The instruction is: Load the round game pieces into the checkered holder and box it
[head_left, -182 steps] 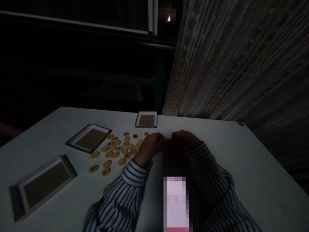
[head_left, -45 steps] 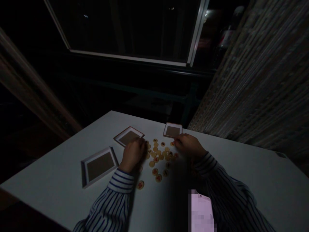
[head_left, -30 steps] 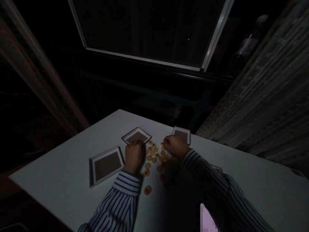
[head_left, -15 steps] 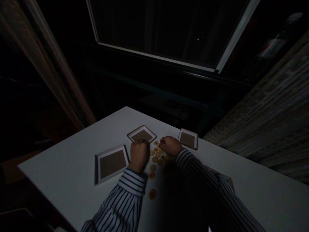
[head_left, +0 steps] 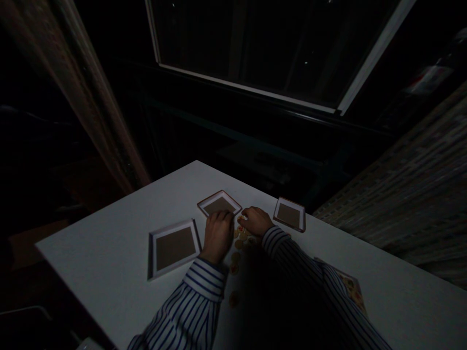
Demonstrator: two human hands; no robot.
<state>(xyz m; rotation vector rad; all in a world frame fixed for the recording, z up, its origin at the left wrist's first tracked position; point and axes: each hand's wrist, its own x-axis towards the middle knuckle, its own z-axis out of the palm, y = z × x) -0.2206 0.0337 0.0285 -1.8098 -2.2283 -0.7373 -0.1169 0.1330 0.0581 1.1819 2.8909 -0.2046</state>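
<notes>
Several round yellow game discs (head_left: 238, 243) with red or black marks lie in a cluster on the white table (head_left: 109, 253). My left hand (head_left: 218, 234) rests on the cluster's left side with its fingers curled down, just below the middle tray (head_left: 219, 204). My right hand (head_left: 256, 221) sits on the right side of the discs, fingers bent and pinched together; what they hold is hidden. Both arms wear striped sleeves. One disc (head_left: 234, 299) lies apart, nearer to me.
A larger white-rimmed tray (head_left: 174, 247) lies left of my left hand, and a small tray (head_left: 289, 214) lies right of my right hand. A printed sheet (head_left: 353, 290) shows beside my right sleeve. A dark window, a curtain and a brick wall stand beyond the table.
My hands have drawn closer together over the discs, bunching them into a tighter cluster. The view has swung to the left.
</notes>
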